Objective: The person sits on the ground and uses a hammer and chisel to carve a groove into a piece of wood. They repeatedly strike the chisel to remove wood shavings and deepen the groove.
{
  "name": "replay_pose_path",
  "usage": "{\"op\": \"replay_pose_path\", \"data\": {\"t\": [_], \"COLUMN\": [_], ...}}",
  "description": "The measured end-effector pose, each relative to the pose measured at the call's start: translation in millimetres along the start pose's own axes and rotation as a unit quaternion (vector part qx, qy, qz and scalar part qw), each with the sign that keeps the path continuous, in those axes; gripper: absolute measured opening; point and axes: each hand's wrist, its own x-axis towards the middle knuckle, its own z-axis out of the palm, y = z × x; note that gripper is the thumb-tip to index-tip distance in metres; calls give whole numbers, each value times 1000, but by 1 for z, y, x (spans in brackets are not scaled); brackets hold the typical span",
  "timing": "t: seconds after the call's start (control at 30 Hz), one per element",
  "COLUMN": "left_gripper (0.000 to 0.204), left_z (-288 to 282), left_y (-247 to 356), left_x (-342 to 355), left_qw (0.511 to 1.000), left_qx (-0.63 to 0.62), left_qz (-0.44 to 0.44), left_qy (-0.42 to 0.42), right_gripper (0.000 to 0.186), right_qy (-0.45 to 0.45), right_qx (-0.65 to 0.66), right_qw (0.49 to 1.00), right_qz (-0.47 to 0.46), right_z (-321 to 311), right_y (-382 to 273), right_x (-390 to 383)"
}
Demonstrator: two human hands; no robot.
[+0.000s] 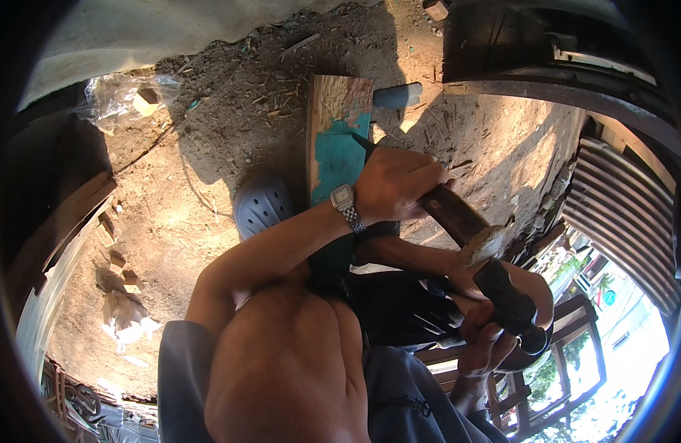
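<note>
A long plank lies in front of me, covered in turquoise paint except for bare, rough wood at its far end. My left hand, with a metal watch on its wrist, is closed around a chisel. The chisel's dark blade tip meets the painted face near the bare part. Its thick wooden handle slants toward the right and ends in a pale, frayed butt. Close by that butt is the dark head of a hammer. My right hand grips the hammer; its handle is mostly hidden.
A blue-grey clog is left of the plank. A flat blue-grey piece lies beyond it. Wood blocks and clear plastic lie at left on the dirt floor. Corrugated sheet and a wooden frame stand at right.
</note>
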Motion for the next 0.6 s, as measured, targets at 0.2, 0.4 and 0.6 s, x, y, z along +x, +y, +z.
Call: {"op": "replay_pose_path", "data": {"t": [0.2,0.4,0.6], "left_gripper": [25,27,32], "left_z": [0,0,-2], "left_y": [-1,0,0], "left_x": [2,2,0], "left_qw": [1000,1000,1000], "left_qx": [-7,-13,-8], "left_qz": [-4,7,-10], "left_qy": [2,7,-11], "right_gripper": [56,55,56], "right_qy": [-52,-46,-42], "right_qx": [2,10,9], "right_qw": [998,998,999], "right_qz": [-20,-43,-31], "right_z": [-8,-11,-12], "right_y": [4,14,14], "right_x": [-4,-4,-5]}}
